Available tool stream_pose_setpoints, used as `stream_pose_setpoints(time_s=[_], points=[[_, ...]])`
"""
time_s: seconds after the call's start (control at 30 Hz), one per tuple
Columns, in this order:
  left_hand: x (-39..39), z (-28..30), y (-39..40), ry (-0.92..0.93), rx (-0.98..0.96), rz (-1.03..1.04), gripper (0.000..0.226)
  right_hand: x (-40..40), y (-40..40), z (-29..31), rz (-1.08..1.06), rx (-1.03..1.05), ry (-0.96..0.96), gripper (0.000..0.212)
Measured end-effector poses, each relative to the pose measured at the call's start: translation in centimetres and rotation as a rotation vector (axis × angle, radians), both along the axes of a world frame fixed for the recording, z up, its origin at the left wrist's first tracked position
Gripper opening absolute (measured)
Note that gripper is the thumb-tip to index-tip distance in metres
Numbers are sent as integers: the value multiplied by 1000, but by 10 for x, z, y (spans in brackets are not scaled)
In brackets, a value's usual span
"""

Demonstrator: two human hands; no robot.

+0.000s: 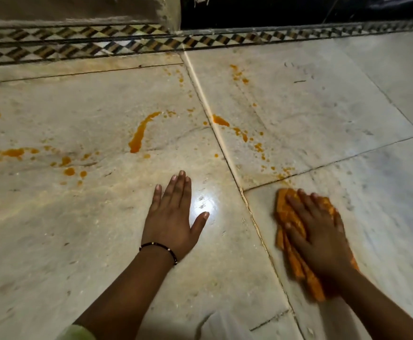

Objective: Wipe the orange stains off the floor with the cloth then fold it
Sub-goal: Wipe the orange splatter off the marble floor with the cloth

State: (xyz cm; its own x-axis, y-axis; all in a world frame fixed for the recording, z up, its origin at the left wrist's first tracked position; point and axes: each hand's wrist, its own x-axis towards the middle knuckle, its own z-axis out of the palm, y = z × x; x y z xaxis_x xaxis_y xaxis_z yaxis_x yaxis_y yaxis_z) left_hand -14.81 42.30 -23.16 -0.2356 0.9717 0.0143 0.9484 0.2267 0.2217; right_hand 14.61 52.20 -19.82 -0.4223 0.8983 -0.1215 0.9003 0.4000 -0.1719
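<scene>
My right hand (319,234) presses flat on a bunched orange cloth (285,212) on the pale marble floor (77,229) at the lower right; the hand is motion-blurred. My left hand (172,217) lies flat on the floor, fingers spread, holding nothing, a dark beaded bracelet at the wrist. Orange stains mark the floor beyond both hands: a curved streak (140,133) at centre, smears and drops (11,154) at far left, a blob with a trail of spots (221,121) right of the tile joint, and small drops (237,73) near the border.
A patterned checker border strip (102,45) runs across the far edge of the floor, with a wall base behind it on the left and a dark opening (274,11) on the right. A bright light reflection (204,204) sits beside my left thumb. Pale fabric shows at the bottom edge.
</scene>
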Motion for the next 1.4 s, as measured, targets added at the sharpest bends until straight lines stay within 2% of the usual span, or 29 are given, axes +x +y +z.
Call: stream_pose_setpoints(time_s=[0.07, 0.13, 0.2, 0.27, 0.33, 0.4, 0.53, 0.67, 0.73, 0.8, 0.93, 1.0, 1.1, 1.17, 1.23, 1.3, 1.4], points=[[1, 0, 0, 13, 2, -7, 77, -27, 31, -4, -194, 22, -1, 68], [1, -1, 2, 22, 2, -6, 77, -59, 59, -5, -270, -2, 10, 70], [2, -2, 1, 24, -16, -11, 77, -87, 60, -3, -141, -31, -2, 68], [1, -2, 0, 32, -16, -8, 77, -100, 34, -3, 100, -11, -7, 65], [0, -1, 0, 31, -21, -9, 77, -87, 4, 3, 266, -23, 3, 65], [0, -1, 0, 21, -15, -14, 77, -48, -7, 3, 289, -46, 22, 65], [1, -2, 0, -3, 4, -7, 76, 0, 28, 5, -19, -42, -4, 69], [0, -1, 0, 1, -1, -2, 76, -60, 90, 1, -249, -15, -33, 80], [0, -1, 0, 7, -8, -7, 76, -102, 99, 1, -173, -33, -80, 81], [-1, -1, 0, 6, -6, -11, 76, -135, 82, 0, 33, -22, -85, 77], [-2, -2, 0, -1, -6, -21, 76, -116, 24, -1, 332, -3, 11, 65], [-2, -3, 0, 0, 0, -25, 76, -79, 21, -2, 329, -8, 34, 62], [-2, -4, 0, -7, 4, -19, 76, -55, 55, -3, 99, -10, -26, 67], [-1, -3, 1, -8, 1, -17, 76, -76, 87, -3, -69, 12, -32, 72], [-1, -2, 1, 0, -4, -15, 76, -115, 109, -1, -129, -15, -27, 75], [-1, -1, 0, 0, -13, -18, 76, -153, 108, 2, -13, -42, -37, 76], [-2, -1, 0, -3, -21, -20, 76, -176, 65, 4, 275, -17, -19, 68]])
